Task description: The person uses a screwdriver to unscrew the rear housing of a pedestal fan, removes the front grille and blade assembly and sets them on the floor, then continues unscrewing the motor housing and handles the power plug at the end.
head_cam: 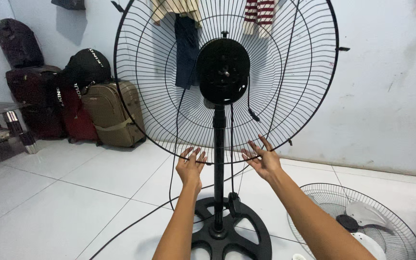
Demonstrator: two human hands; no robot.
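A black standing fan fills the middle of the head view, with its round wire rear guard [160, 110] mounted and no blades or front guard on it. The black motor housing [223, 71] sits at the centre on a black pole [219, 163]. My left hand [190, 166] rests its fingertips on the lower rim of the guard, left of the pole. My right hand [262, 160] touches the same rim on the right side, fingers spread. Neither hand holds anything.
The fan's round black base [232, 236] stands on white floor tiles, with a black power cord [136, 222] trailing left. The loose front guard with white blades [362, 222] lies on the floor at lower right. Suitcases and bags [107, 113] lean against the left wall. Clothes hang behind the fan.
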